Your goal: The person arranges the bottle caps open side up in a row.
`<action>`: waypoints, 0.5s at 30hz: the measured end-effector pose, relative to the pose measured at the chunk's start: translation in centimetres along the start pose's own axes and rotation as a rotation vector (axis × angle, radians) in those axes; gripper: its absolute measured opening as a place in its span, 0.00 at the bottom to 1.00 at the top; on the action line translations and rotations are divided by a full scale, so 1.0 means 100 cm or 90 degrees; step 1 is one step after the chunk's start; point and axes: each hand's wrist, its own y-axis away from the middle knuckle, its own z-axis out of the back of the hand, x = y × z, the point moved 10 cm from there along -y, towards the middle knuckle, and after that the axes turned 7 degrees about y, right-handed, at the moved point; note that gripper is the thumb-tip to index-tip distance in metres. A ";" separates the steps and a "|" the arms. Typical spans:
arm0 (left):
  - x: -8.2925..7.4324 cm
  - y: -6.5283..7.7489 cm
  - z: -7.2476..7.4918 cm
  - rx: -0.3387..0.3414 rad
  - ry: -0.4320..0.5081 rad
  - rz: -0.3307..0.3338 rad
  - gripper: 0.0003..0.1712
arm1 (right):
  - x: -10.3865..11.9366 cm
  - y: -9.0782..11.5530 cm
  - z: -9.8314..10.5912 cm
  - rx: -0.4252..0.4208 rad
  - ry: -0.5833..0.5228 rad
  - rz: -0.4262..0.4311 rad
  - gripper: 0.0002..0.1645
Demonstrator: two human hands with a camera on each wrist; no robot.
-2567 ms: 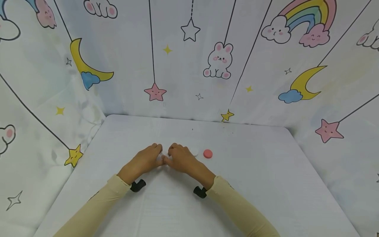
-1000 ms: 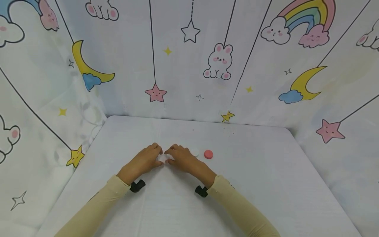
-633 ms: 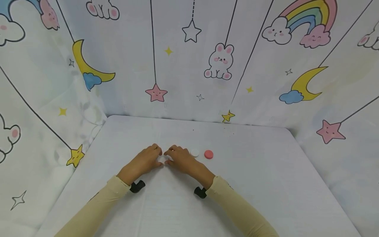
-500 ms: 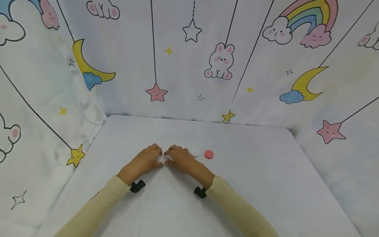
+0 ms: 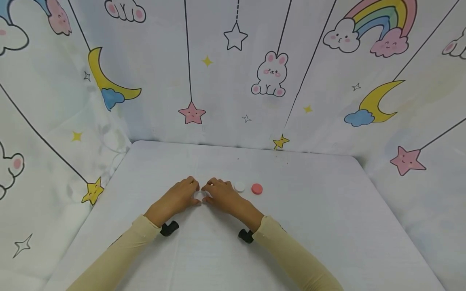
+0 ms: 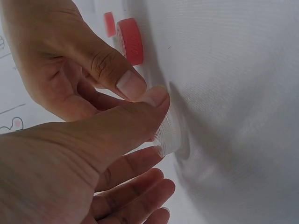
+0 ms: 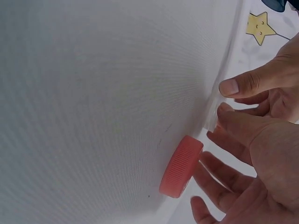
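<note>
Clear plastic, ridged round its side, forms the small cap (image 5: 200,196) between the two hands. It is on or only just above the tabletop (image 5: 364,226), nearer the left edge than the right; whether it touches the surface cannot be told. The left hand (image 5: 181,193) grasps the cap from the left side, its thumb over the near part and its forefinger beyond. The right hand (image 5: 223,195) pinches it from the other side, and in the left wrist view the two thumb tips lie right beside each other. The left hand's other fingers are loosely bent.

On the side toward the tabletop's right edge, just beside the right hand, lies a white disc (image 5: 239,186). Near it, a little closer to that edge, lies a red disc (image 5: 257,188). The left wrist view shows a ridged red lid (image 6: 131,42) and, behind it, a smaller blurred red piece (image 6: 109,24); how these match the two discs is unclear.

Both arms wear cream sleeves (image 5: 120,250), with a black device (image 5: 169,228) under each wrist. Beyond the tabletop's far edge rises a white backdrop (image 5: 156,48) printed with a rabbit (image 5: 271,74) and a rainbow (image 5: 386,20).
</note>
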 end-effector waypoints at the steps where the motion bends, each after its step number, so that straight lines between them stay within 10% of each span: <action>1: 0.000 0.000 0.000 0.001 -0.001 0.000 0.21 | 0.000 0.000 0.000 -0.002 0.001 -0.001 0.23; 15: 0.004 -0.001 -0.003 0.015 -0.005 0.030 0.24 | 0.000 0.002 0.002 -0.010 0.008 -0.003 0.23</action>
